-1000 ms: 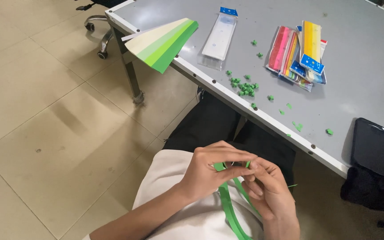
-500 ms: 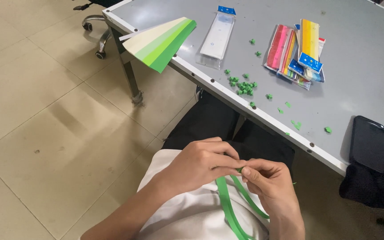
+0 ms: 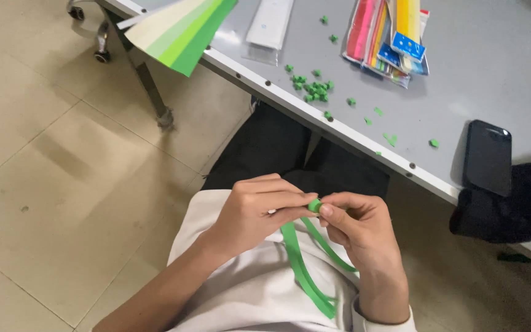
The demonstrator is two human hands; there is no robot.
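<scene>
Low in the middle of the frame, both hands meet over the person's lap. The left hand (image 3: 256, 212) curls inward, its thumb and fingertips pressed together on a small folded knot of green paper (image 3: 314, 205). The right hand (image 3: 357, 229) pinches the same knot from the other side, thumb tip flat against it — so both hands are closed on the little folded piece, with no gap showing between fingers and paper. From that knot a green paper strip (image 3: 299, 264) hangs in two tails down over the white shirt (image 3: 247, 289) toward the bottom edge of the frame, where it bends back on itself.

Above the hands, a grey table (image 3: 499, 74) runs across the upper right. Near its front edge lies a loose cluster of small green folded pieces (image 3: 313, 90), with a few more scattered to the right. A fan of green-toned paper sheets (image 3: 182, 27) overhangs the table corner at the upper left. Just beside it sits a clear plastic packet (image 3: 270, 23), and further right a bundle of coloured paper-strip packs (image 3: 388, 37). A black phone (image 3: 488, 157) lies at the right — close to the table edge, beside a dark sleeve (image 3: 517, 206).
</scene>
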